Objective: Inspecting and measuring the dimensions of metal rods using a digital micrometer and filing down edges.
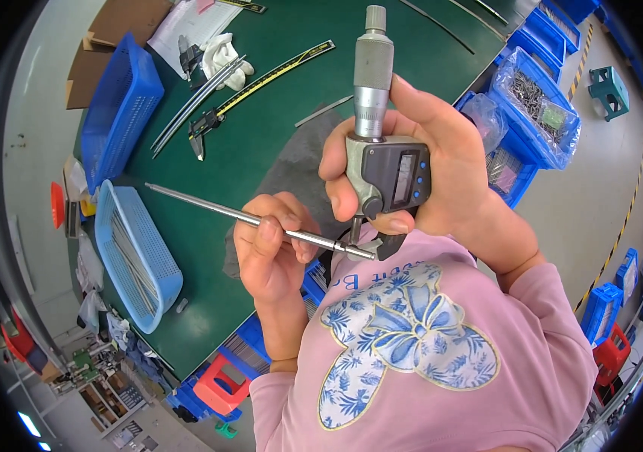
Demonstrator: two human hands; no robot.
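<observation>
Head view: right hand (442,158) clamped around a digital micrometer (382,151), held upright above the green table (208,226). Left hand (272,245) pinches a thin metal rod (254,220), its end resting in the micrometer's jaws. Blue basket (137,256) of rods lies left.

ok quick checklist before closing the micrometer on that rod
1. Rod held firmly: left hand pinches it near its right end. Ok.
2. Rod end between the micrometer measuring faces: it reaches the frame at the bottom. Ok.
3. Contact of faces on rod: hidden by the fingers. Cannot tell.
4. Right hand grip steady: wrapped around the body. Ok.
5. Display readable: faces the camera, digits too small. Cannot tell.
6. Rod square to the spindle: it looks roughly crosswise. Ok.
</observation>
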